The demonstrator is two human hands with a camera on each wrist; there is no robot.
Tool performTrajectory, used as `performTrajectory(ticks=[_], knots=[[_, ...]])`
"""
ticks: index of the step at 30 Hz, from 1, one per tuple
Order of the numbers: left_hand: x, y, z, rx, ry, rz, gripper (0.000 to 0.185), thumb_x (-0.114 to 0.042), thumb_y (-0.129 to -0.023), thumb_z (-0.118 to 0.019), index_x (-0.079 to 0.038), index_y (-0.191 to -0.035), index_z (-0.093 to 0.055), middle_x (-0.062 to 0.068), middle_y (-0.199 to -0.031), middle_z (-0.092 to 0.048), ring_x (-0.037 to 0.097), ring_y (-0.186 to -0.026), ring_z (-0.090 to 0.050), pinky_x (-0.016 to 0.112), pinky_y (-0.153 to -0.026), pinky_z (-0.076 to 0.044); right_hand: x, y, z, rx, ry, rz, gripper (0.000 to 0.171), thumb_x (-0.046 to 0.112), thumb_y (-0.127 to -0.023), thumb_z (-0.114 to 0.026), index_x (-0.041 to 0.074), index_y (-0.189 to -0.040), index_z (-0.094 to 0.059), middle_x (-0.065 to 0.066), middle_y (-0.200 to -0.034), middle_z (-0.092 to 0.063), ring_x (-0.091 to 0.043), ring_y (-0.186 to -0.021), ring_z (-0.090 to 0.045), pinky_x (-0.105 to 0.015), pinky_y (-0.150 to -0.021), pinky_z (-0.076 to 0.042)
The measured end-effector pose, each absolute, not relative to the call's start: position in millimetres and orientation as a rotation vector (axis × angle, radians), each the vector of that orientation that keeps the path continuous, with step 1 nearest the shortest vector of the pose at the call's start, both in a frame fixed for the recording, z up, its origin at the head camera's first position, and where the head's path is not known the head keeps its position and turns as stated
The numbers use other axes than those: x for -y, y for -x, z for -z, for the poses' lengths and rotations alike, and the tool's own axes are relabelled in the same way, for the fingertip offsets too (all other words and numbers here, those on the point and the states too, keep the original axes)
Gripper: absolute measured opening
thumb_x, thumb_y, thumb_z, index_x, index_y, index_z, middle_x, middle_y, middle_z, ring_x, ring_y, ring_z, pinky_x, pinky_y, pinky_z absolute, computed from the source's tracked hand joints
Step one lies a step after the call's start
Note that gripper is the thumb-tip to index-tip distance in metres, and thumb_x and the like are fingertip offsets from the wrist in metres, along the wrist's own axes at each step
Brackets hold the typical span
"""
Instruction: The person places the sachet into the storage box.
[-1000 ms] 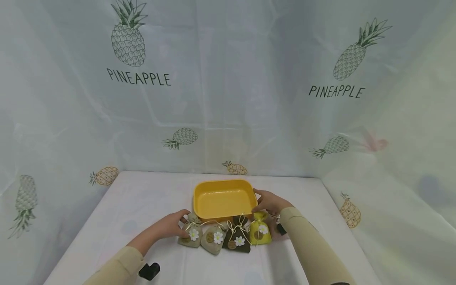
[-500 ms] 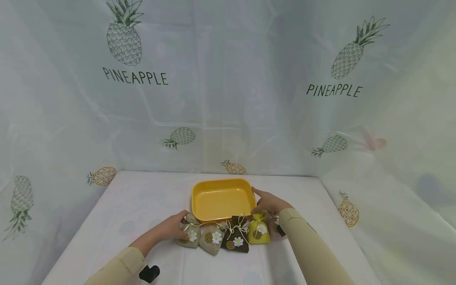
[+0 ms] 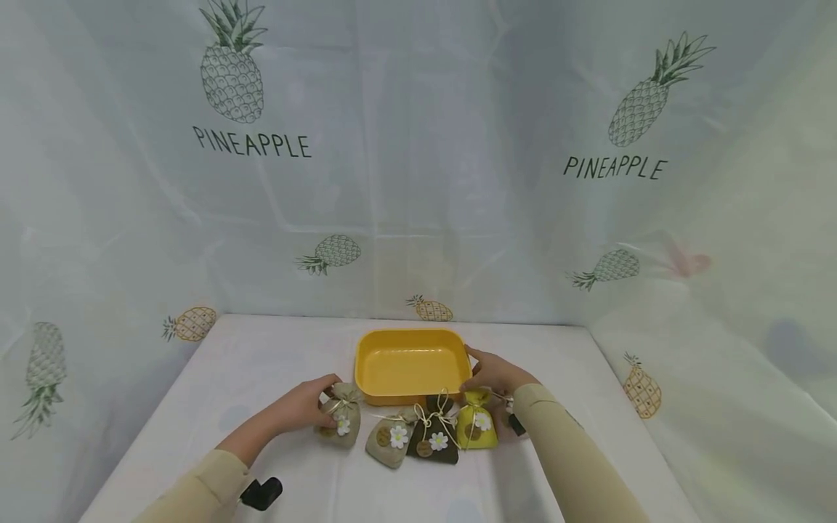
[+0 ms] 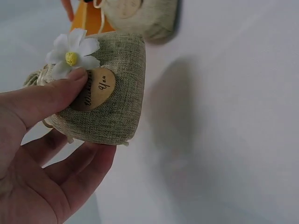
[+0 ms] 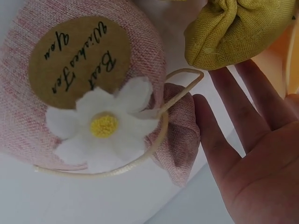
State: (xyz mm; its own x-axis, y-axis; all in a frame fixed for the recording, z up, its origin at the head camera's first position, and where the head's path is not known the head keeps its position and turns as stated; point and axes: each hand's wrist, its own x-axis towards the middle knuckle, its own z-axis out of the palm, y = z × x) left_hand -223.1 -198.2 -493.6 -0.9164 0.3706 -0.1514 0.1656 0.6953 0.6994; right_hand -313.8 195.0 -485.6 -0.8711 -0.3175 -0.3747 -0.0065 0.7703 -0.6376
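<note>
Head view: a green sachet (image 3: 340, 421) is gripped by the left hand (image 3: 302, 407), thumb over its heart tag (image 4: 96, 88) and fingers curled beneath, and appears lifted clear of the table (image 3: 216, 407), probably so that it can be carried. In the left wrist view its long axis is seen running from the tied neck at the hand's thumb side to the flat bottom, which points away from the palm; the daisy (image 4: 71, 55) faces the camera. Just right of that hand, three more sachets are lined up: beige (image 3: 389, 442), brown (image 3: 433, 436) and yellow (image 3: 476, 425). A pink sachet (image 5: 79, 88) lies just beside the right hand (image 3: 497, 372), whose fingers are kept straight and relaxed against the tray (image 3: 408, 335), seemingly to steady it. Beyond both hands the tray is seen sitting open side up.
</note>
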Motion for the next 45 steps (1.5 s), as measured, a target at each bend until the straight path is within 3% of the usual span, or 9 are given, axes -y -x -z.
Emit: performTrajectory(ticks=[8, 17, 25, 32, 39, 45], knots=[[185, 237, 449, -2.578, -0.502, -1.155, 0.054, -0.004, -0.072, -0.085, -0.011, -0.117, -0.057, 0.005, -0.108, -0.061, 0.018, -0.083, -0.062, 0.035, -0.07, -0.055, -196, 316, 484, -2.502, 0.203, 0.846, 0.098, 0.027, -0.078, -0.084, 0.016, -0.155, -0.026, -0.006, -0.099, -0.064, -0.023, -0.092, -0.06, -0.052, -0.088, -0.048], [162, 271, 424, -2.643, -0.45, -1.179, 0.052, -0.002, -0.072, -0.084, -0.011, -0.117, -0.059, 0.003, -0.11, -0.061, 0.023, -0.093, -0.063, 0.034, -0.07, -0.056, -193, 315, 484, -2.473, 0.173, 0.884, 0.096, 0.023, -0.079, -0.083, 0.015, -0.155, -0.025, -0.007, -0.101, -0.065, -0.024, -0.096, -0.061, -0.057, -0.094, -0.044], [147, 305, 435, -2.756, -0.38, -1.124, 0.055, -0.007, -0.072, -0.086, -0.007, -0.121, -0.06, 0.007, -0.117, -0.063, 0.027, -0.106, -0.062, 0.039, -0.083, -0.055, -190, 312, 480, -2.469, 0.108, 0.873, 0.098, 0.026, -0.077, -0.084, 0.018, -0.155, -0.027, -0.005, -0.096, -0.063, -0.024, -0.094, -0.059, -0.061, -0.096, -0.04], [134, 334, 450, -2.792, -0.36, -1.044, 0.053, -0.007, -0.073, -0.085, 0.0, -0.12, -0.063, 0.011, -0.117, -0.063, 0.027, -0.101, -0.064, 0.036, -0.082, -0.055, -192, 312, 477, -2.457, 0.129, 0.905, 0.097, 0.022, -0.078, -0.084, 0.016, -0.156, -0.025, -0.003, -0.096, -0.063, -0.022, -0.093, -0.058, -0.062, -0.099, -0.037], [128, 353, 470, -2.915, -0.397, -0.835, 0.044, -0.016, -0.072, -0.087, -0.007, -0.111, -0.069, 0.005, -0.108, -0.066, 0.023, -0.099, -0.059, 0.038, -0.088, -0.051, -192, 316, 480, -2.46, 0.14, 0.895, 0.098, 0.022, -0.078, -0.083, 0.017, -0.156, -0.024, -0.004, -0.097, -0.063, -0.022, -0.09, -0.056, -0.055, -0.098, -0.039], [126, 359, 483, -3.013, -0.355, -0.691, 0.037, -0.025, -0.071, -0.088, -0.012, -0.102, -0.072, 0.002, -0.101, -0.068, 0.024, -0.097, -0.058, 0.043, -0.091, -0.046, -192, 314, 479, -2.456, 0.132, 0.889, 0.096, 0.021, -0.08, -0.082, 0.017, -0.156, -0.024, -0.004, -0.091, -0.062, -0.023, -0.089, -0.057, -0.059, -0.099, -0.037]])
